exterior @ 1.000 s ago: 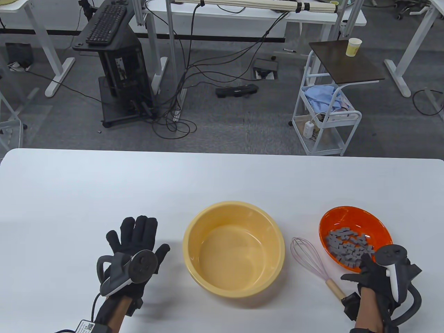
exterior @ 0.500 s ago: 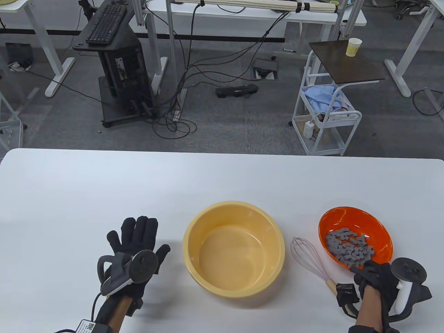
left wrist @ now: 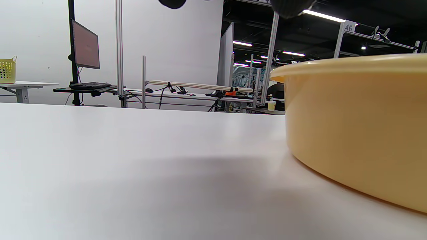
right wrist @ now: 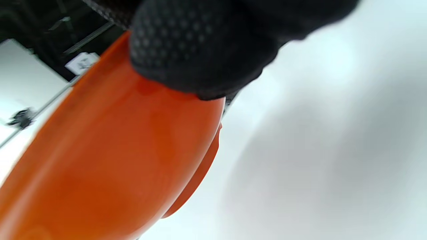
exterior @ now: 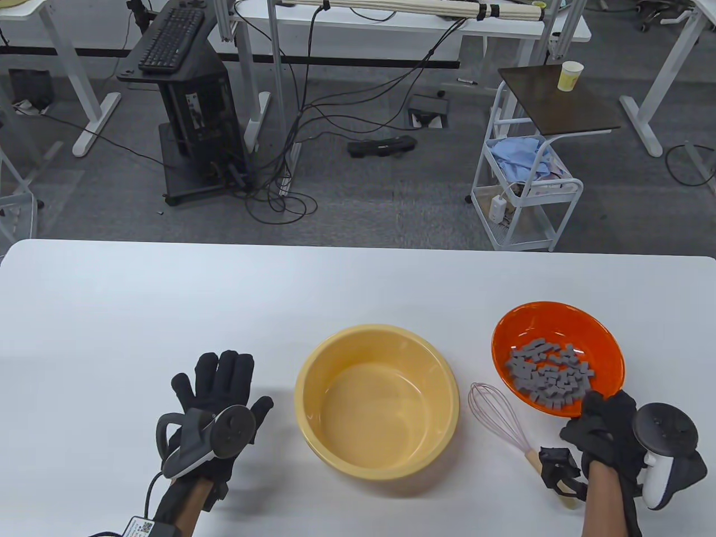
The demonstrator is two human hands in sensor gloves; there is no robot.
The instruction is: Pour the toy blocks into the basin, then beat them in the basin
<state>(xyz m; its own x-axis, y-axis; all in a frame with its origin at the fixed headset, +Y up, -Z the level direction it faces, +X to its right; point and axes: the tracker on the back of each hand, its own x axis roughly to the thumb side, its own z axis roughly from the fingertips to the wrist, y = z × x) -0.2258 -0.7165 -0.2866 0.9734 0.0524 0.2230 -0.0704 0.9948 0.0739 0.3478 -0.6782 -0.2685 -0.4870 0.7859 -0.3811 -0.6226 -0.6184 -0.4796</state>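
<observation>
Gripped at its near rim by the right hand (exterior: 607, 433), fingers clamped, the orange bowl (exterior: 537, 321) of blocks (exterior: 548, 373) is held right of the basin (exterior: 313, 386). It should be carried level, then tipped slowly over the basin's middle. The left hand (exterior: 215, 386) rests flat on the bench (exterior: 168, 291), fingers spread.

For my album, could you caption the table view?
Right hand grips orange bowl of grey blocks beside whisk and empty yellow basin.

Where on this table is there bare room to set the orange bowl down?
Free: the wide strip behind the basin up to the table far edge, and the patch between the left hand and basin. Crowded: right of the basin, where whisk, bowl and right hand sit close.
</observation>
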